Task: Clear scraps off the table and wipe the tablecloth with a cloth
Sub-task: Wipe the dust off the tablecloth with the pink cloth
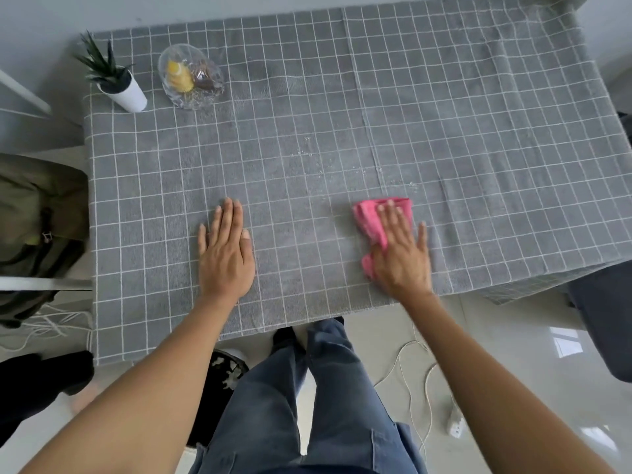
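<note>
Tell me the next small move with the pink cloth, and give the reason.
Probably push the pink cloth forward and a little left, toward the faint scatter of crumbs lying just beyond it on the tablecloth. The right hand presses flat on the cloth, and the left hand rests flat on the fabric, likely steadying it, so a short forward stroke looks ready.

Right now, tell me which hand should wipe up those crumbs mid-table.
The right hand. It already presses the pink cloth, just short of the crumbs. The left hand lies flat on the tablecloth, holding nothing.
</note>
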{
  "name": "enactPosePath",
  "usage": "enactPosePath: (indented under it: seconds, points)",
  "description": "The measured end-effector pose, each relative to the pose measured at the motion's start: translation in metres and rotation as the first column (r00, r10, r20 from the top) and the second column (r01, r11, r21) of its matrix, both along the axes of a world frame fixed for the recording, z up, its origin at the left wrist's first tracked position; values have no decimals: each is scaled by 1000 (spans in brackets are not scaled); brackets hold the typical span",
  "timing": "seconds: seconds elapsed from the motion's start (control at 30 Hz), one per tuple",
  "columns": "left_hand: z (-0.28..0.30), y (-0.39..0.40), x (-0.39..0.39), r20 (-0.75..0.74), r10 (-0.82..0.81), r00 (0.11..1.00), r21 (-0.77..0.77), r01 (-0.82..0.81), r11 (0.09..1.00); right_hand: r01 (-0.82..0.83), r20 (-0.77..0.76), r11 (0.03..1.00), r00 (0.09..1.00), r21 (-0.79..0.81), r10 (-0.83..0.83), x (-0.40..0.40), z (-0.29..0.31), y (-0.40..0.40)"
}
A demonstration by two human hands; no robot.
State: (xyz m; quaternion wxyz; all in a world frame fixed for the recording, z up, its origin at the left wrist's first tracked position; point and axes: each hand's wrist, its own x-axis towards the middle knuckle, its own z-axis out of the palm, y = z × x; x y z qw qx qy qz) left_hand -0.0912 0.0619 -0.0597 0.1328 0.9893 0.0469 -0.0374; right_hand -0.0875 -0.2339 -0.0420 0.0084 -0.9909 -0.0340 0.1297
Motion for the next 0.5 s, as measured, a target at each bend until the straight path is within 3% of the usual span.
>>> enactPosePath:
  seconds: [0.1, 0.23, 0.33, 0.43, 0.5]
  points:
    - [-1, 0, 0, -1, -3, 1000, -1, 3, 1000, 162, 7, 979, 986, 123, -164, 4, 5, -17]
    - [-2, -2, 0, -2, 28, 1000, -16, -28, 999, 216, 18, 972, 976, 97, -218, 2, 5, 1]
    - [-1, -22, -6, 12, 18, 1000, -47, -18, 999, 126, -1, 988, 992, 88, -126, -4, 9, 30]
    - [0, -50, -15, 3, -43, 999, -61, 43, 997, -49, 4, 968, 999, 245, 49, -23, 9, 72]
    - [-1, -56, -18, -2, -63, 998, -44, 63, 997, -81, 28, 946, 997, 314, 76, -30, 4, 80]
